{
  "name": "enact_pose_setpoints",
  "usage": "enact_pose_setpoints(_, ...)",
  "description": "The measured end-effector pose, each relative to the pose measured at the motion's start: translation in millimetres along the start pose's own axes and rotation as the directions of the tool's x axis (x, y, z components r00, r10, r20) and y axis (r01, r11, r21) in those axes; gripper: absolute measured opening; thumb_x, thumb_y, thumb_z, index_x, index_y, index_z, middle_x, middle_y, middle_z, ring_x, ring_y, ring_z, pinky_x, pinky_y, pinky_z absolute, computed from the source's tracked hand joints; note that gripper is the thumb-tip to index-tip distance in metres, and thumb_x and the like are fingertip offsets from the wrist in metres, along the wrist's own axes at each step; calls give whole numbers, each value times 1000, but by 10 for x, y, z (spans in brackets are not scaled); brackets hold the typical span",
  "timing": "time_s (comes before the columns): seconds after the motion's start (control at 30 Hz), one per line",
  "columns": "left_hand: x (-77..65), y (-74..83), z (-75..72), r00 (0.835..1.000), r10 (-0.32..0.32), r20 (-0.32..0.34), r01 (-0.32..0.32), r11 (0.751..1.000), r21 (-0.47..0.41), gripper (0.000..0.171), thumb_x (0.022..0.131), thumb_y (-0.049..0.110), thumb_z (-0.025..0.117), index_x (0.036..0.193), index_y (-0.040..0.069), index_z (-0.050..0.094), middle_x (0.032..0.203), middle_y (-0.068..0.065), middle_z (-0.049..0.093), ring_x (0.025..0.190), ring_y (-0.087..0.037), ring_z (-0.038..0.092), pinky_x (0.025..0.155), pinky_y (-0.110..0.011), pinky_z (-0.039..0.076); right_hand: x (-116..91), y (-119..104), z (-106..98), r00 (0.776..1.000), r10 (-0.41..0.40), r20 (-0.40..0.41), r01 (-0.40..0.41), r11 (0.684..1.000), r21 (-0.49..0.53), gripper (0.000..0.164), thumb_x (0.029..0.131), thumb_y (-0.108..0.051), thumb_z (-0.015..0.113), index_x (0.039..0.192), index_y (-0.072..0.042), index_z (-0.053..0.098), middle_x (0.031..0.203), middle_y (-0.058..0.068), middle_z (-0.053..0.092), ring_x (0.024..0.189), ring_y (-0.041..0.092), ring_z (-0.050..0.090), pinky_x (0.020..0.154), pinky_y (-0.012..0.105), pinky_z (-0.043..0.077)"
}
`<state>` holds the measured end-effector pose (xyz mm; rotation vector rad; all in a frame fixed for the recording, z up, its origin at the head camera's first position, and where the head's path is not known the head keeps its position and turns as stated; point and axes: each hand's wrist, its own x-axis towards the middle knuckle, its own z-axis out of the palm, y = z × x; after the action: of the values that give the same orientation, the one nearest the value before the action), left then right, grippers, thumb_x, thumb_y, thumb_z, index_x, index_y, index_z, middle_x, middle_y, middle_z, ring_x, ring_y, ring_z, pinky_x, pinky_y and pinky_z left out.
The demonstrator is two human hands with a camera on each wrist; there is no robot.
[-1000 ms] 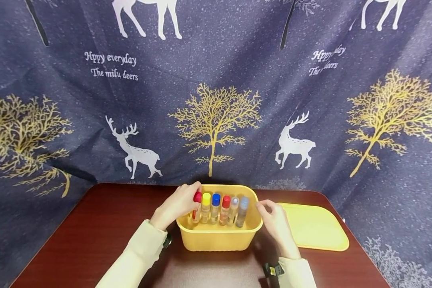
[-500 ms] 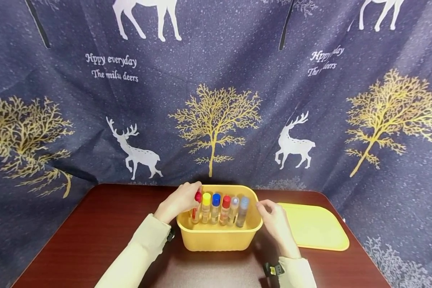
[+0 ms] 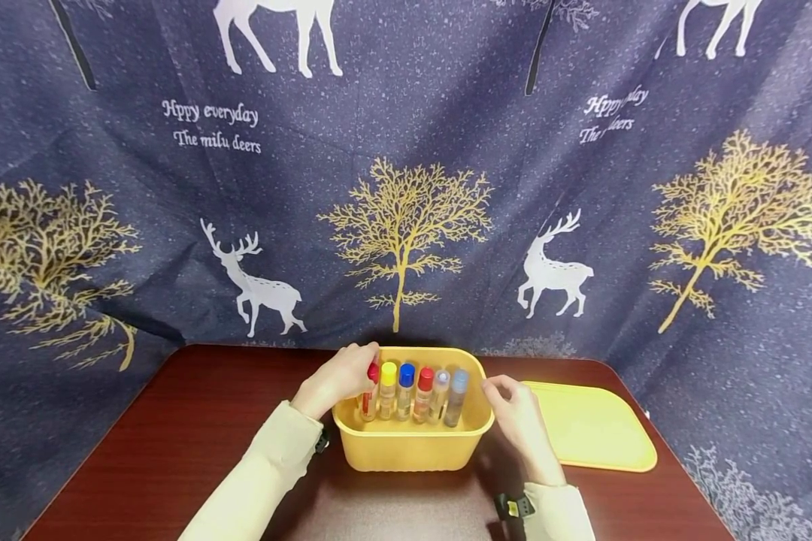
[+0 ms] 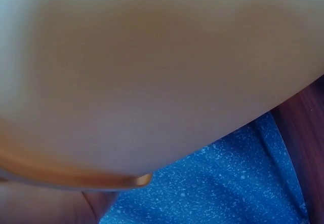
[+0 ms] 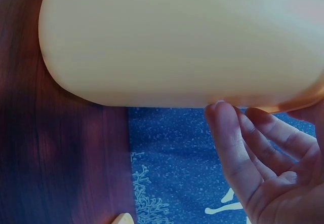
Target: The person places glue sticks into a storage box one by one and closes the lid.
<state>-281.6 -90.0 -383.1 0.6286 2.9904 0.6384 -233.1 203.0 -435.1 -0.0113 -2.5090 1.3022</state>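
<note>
Near the back of the table stands a yellow box [image 3: 406,449]. Inside, a row of small clear bottles stands upright. My left hand [image 3: 337,378] reaches over the left rim and grips the red-capped bottle [image 3: 369,402] at the row's left end, its fingers partly covering the cap. Beside it come the yellow-capped bottle [image 3: 387,392], the blue-capped bottle [image 3: 404,392], a second red-capped bottle [image 3: 422,394] and two pale-capped bottles [image 3: 456,398]. At the right rim, my right hand [image 3: 516,413] pinches the edge between thumb and fingers. The box wall fills most of the left wrist view.
A flat yellow lid [image 3: 592,427] lies on the dark red-brown table [image 3: 196,436], right of the box and behind my right hand. A dark blue cloth [image 3: 406,113] with deer and trees hangs close behind the table's back edge.
My left wrist has shifted slightly right and away from me, with its fingers still on the red-capped bottle. My right hand and the box look unchanged.
</note>
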Motion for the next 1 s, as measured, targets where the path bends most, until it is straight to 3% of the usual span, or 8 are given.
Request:
enact_pose_setpoints(0.3, -9, -16, 23, 1000, 26, -18, -25, 999, 30, 35, 77, 5, 81, 104, 5, 59, 81, -3, 58, 73, -20, 56, 74, -37, 56, -8, -10, 9, 1000, -9, -3, 9, 1000, -10, 20, 97, -26, 62, 98, -9, 74, 95, 4, 71, 92, 20, 64, 85, 42, 49)
enact_pose_setpoints(0.57, -22, 7, 16, 1000, 0, 6, 0, 1000, 16, 39, 77, 4, 81, 108, 4, 59, 86, -4, 61, 78, -21, 58, 81, -41, 55, 3, -10, 12, 1000, -9, 10, 9, 1000, -9, 22, 97, -26, 62, 99, -8, 73, 95, 3, 71, 92, 20, 64, 85, 42, 49)
enact_pose_setpoints(1.0, 1, 29, 33, 1000, 17, 10, -17, 999, 39, 36, 79, 5, 80, 110, 4, 61, 91, -6, 63, 83, -23, 59, 85, -42, 54, 3, 8, 4, 1000, -18, -5, 18, 1000, -7, 20, 97, -25, 62, 97, -9, 74, 94, 4, 71, 89, 20, 64, 84, 42, 49)
